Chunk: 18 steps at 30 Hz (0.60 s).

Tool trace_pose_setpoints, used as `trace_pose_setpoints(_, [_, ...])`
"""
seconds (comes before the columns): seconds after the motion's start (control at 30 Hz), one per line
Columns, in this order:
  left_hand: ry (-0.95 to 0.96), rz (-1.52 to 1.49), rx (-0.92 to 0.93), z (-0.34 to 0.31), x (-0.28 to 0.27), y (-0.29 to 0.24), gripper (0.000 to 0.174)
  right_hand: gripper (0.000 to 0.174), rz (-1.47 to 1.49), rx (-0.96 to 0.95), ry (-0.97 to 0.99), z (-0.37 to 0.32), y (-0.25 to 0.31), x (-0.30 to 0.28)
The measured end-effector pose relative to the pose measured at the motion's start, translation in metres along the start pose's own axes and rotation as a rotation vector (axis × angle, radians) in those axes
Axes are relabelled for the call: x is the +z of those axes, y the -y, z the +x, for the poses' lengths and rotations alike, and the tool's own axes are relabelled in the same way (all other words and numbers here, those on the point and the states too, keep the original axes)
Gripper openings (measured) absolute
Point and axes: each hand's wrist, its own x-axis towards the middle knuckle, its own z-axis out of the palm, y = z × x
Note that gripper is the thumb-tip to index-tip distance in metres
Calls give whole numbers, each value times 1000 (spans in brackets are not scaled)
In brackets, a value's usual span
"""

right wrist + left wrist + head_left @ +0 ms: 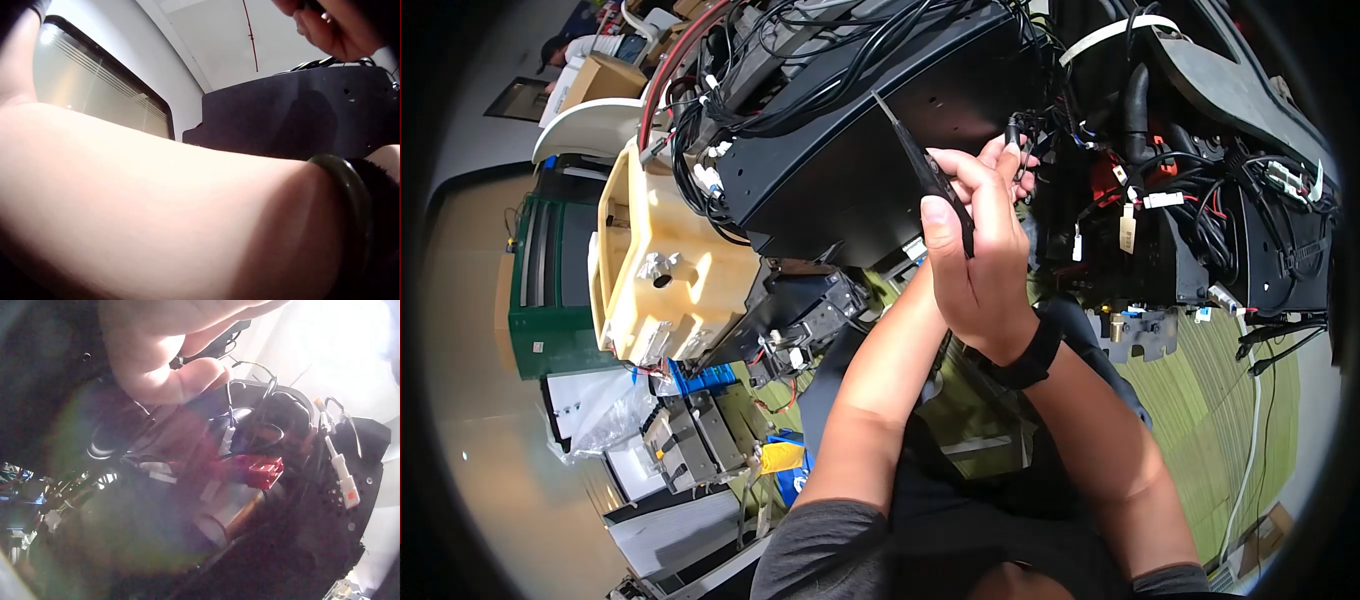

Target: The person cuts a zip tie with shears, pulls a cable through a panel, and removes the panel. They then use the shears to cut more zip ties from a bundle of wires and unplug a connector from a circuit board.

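My right hand point(985, 250), with a black band at its wrist, grips black tweezers point(915, 150) between thumb and fingers. Their bare pointed tip slants up and left in front of a black metal panel point(840, 170). My left hand point(156, 350) is mostly hidden behind the right one in the head view. Its fingers are bent, and a small black cylindrical connector point(1013, 130) stands at the fingertips among dark wires. Below that hand, a red connector point(265, 472) and a white connector point(348, 487) hang in the left wrist view. A forearm point(156, 206) fills the right wrist view.
Black cables point(820, 100) run along the panel's top. A cream plastic housing point(690, 280) stands at left, near a green cabinet point(550, 300). Loose wiring and white plugs point(1165, 200) hang at right beside a black frame. A person point(595, 45) is at the far upper left.
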Motion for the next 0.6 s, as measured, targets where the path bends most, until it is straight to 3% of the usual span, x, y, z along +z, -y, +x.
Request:
trace_pose_setpoints(0.2, [-91, 89, -2, 2, 4, -1, 22, 30, -21, -28, -57, -3, -3, 10])
trace_pose_setpoints(0.47, [38, 57, -50, 2, -4, -7, 26, 28, 17, -58, -69, -3, -3, 5])
trace_pose_setpoints(0.6, [-78, 97, -58, 1, 3, -8, 23, 28, 24, -65, -77, -4, -3, 4])
